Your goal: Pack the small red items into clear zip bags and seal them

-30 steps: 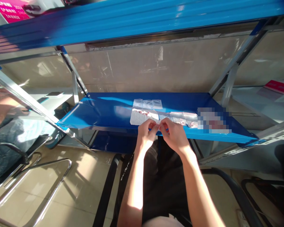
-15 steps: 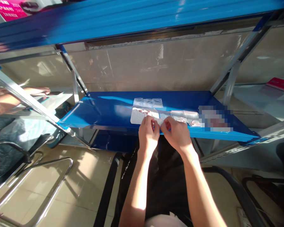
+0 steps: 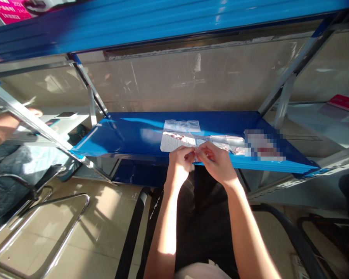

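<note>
My left hand and my right hand meet at the front edge of the blue shelf. Both are closed in a pinch on what looks like a small clear plastic bag, its contents mostly covered by the fingers. Just beyond my left hand lies a white sheet with small reddish-copper pieces along its upper part. Flat clear bags rest behind that sheet. To the right, clear bags with small reddish pieces lie in a row past my right hand.
A blurred-out patch covers something at the shelf's right. Metal posts frame both sides, and a blue upper shelf crosses overhead. Another person's arm reaches over a side shelf at left. Chair frames stand on the floor.
My hands have drawn slightly down and left, and more of the clear, reddish item shows between them. The other person's hand at left has pulled back, uncovering a flat object.
</note>
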### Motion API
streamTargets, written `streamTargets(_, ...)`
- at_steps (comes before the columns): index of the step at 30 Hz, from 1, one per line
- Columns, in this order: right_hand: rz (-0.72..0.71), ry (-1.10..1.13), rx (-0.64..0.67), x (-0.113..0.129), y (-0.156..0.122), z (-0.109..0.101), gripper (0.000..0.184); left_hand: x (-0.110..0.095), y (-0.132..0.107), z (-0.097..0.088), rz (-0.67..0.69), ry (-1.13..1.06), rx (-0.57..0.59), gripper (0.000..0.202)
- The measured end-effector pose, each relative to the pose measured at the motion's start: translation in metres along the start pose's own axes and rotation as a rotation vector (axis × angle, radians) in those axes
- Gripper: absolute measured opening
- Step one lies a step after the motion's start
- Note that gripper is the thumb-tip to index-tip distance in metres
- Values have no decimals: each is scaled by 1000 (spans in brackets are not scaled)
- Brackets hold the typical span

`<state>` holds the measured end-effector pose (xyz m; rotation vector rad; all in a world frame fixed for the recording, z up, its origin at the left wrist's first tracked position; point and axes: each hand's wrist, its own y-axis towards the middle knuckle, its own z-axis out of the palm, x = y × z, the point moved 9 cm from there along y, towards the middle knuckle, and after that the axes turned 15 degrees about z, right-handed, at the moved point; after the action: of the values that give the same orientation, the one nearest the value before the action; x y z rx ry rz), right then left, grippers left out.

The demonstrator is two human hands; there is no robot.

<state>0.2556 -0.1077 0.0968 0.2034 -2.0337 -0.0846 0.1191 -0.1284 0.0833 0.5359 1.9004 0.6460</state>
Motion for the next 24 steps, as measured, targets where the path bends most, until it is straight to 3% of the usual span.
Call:
streamTargets(4, 249, 311, -174, -51, 14, -21, 34, 5, -2, -10, -63, -127, -100, 20)
streamTargets(5, 311, 379, -156, -64, 17, -19, 37, 7, -2, -11, -70, -144, -106, 20)
streamTargets(8, 440, 602, 154, -86, 21, 10, 40, 13, -3, -12, -87, -164, -117, 21)
streamTargets(10, 473, 724, 319, -88, 19, 24, 38, 18, -5, -13, -108, -164, -124, 22)
streamTargets(11, 480, 762, 340, -89, 18, 25, 37, 21, -6, -13, -123, -159, -124, 23)
streamTargets(24, 502, 884, 292, -91, 18, 24, 33, 38, -13, -24, -249, -188, -212, 26)
